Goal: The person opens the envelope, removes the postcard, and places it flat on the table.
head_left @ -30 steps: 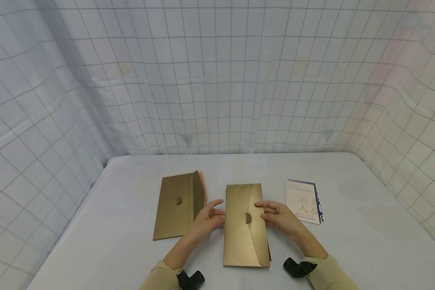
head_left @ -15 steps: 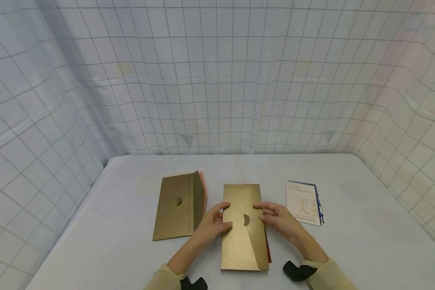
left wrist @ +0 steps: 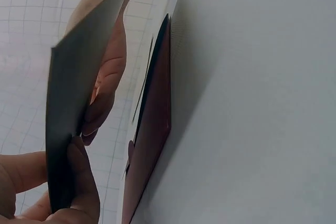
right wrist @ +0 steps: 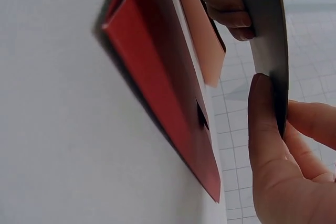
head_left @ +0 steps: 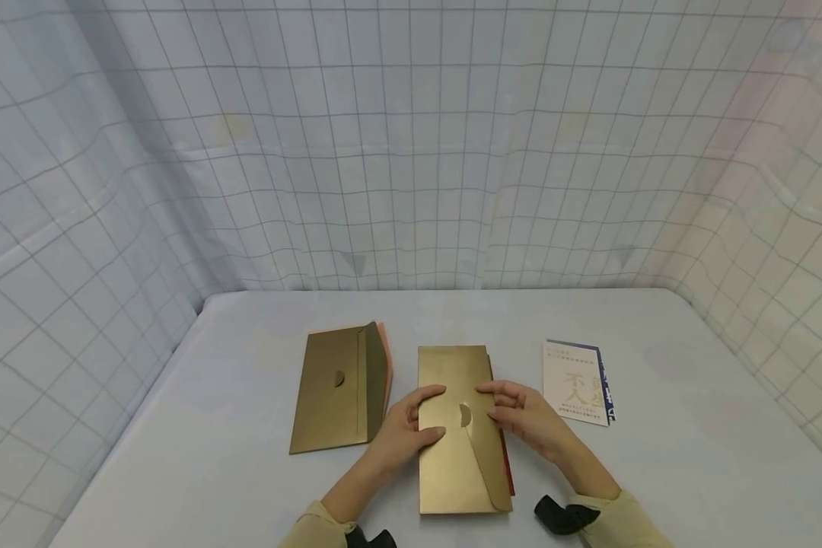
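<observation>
A gold envelope (head_left: 445,464) with a slanted flap and a half-round notch is held between both hands in front of the person. My left hand (head_left: 403,430) pinches its left edge, thumb on the front. On the opposite edge, my right hand (head_left: 530,420) pinches it near the flap. Both wrist views show the gold envelope (left wrist: 73,82) raised off the table, fingers on both of its faces. Below it lies a red envelope (right wrist: 157,93) on the white surface; only a thin strip of red shows past the gold one's right edge in the head view.
Another gold envelope (head_left: 325,403) lies at the left, its flap raised and an orange piece (head_left: 387,350) behind it. To the right are a pale printed card (head_left: 571,380) and a dark blue one (head_left: 610,396) beneath. White gridded curtains (head_left: 411,152) surround the table.
The left hand, first beside the gold envelope's left edge, has moved right and now grips it. The gold envelope has shifted slightly left. The right hand keeps its pinch.
</observation>
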`<state>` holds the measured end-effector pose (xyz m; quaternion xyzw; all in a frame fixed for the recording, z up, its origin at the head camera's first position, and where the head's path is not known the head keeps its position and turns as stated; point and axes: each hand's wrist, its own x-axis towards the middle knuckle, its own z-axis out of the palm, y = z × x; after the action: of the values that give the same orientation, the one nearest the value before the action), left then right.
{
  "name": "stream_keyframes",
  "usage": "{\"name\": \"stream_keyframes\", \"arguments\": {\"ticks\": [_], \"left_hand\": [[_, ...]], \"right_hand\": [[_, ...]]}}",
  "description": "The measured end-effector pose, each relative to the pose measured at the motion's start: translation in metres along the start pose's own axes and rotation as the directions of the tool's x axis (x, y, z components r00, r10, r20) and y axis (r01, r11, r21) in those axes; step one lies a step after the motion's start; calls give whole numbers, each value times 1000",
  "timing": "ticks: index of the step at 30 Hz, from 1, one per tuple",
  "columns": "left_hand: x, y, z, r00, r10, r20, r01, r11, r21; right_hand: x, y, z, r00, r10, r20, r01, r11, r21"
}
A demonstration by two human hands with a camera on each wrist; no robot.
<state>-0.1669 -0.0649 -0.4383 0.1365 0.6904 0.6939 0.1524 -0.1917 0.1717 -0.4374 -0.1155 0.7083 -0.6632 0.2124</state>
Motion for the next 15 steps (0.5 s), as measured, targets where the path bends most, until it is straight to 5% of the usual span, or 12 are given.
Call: {"name": "stream_keyframes", "arguments": {"ticks": [15], "left_hand": [[-3,2,12,990,21,-138,-31,997,-77]], "right_hand": [[3,3,17,992,-72,-101,59,990,-130]]}}
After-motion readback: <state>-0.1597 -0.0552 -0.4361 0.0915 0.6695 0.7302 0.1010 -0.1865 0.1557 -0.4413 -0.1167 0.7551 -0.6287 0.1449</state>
